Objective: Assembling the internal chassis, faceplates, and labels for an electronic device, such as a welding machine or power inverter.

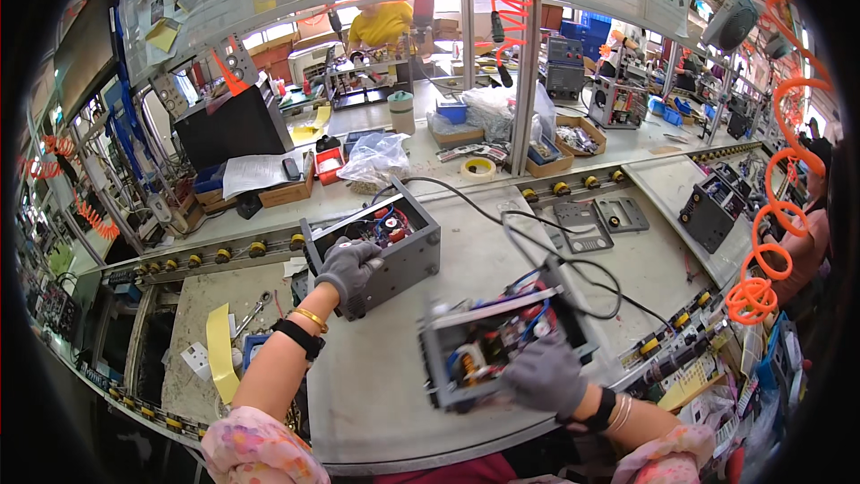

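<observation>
My left hand point(348, 271), in a grey glove, is closed on the near upper edge of a grey metal case point(408, 260). This case stands open at the top, with circuit parts and wires inside. To the right and nearer me is a second open metal case point(488, 312), slightly blurred, showing coils, boards and blue wires. My right hand point(546, 378), also gloved, has its fingers curled at the right near edge of that case. Its fingertips are partly hidden. A black power cable point(484, 212) loops behind and between the two cases.
Flat grey panels point(598, 222) lie behind the cases. Roller tracks point(573, 185) with yellow wheels border the work board. A ratchet wrench point(253, 312) and a yellow strip point(221, 354) lie at left. Orange coiled hoses point(775, 188) hang at right. Another person point(381, 25) in yellow stands across the bench.
</observation>
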Demonstrator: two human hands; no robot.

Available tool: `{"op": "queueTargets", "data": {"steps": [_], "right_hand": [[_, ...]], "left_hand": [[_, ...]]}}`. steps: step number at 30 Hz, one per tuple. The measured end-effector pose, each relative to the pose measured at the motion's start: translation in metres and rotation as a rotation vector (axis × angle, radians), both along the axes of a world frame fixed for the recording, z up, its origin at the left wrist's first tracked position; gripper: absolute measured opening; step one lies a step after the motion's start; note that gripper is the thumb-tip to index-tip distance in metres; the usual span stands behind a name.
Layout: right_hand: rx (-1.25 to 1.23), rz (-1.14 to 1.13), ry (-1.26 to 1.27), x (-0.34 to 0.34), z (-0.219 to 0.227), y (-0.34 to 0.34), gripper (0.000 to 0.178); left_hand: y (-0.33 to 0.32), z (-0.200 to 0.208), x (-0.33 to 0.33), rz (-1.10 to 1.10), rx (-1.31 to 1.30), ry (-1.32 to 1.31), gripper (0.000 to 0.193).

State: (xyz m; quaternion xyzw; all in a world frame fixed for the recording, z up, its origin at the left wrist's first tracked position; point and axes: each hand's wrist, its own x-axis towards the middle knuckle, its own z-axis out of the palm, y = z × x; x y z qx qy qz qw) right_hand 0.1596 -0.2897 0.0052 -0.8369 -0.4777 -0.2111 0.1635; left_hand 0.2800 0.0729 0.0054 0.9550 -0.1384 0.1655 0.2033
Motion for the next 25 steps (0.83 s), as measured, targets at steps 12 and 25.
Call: {"op": "queueTargets", "data": {"steps": [12, 25], "right_hand": [[0.121, 0.088, 0.048, -0.112, 0.001, 0.084, 0.025], [0.320, -0.579, 0.334, -0.130, -0.110, -0.051, 0.056]], "left_hand": [[-0.034, 0.033, -0.081, -0.457, 0.117, 0.311, 0.028], [-0.077, 0.016, -0.183, -0.418, -0.982, 1.098, 0.058]]}}
